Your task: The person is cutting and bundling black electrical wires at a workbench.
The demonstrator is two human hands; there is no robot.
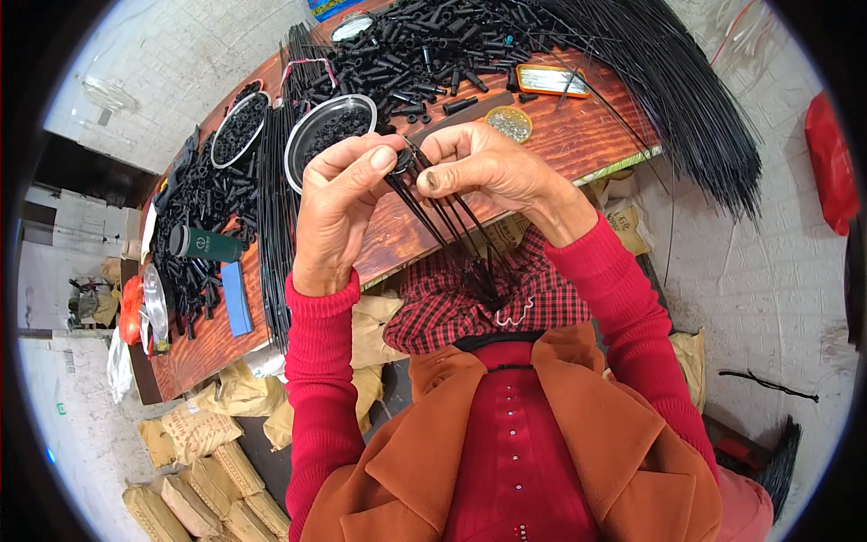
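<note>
Two hands (411, 176) pinching thin black rods (447, 235), beyond them two round bowls (312, 122) of black caps (336, 126).

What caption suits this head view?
Both hands, left and right, pinch black rods above a table of black parts.

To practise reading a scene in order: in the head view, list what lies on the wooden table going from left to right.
Dark green bottle → blue flat block → round bowl of small black parts → the hands, left hand then right hand → orange-rimmed rectangular tray → fan of long black rods.
</note>
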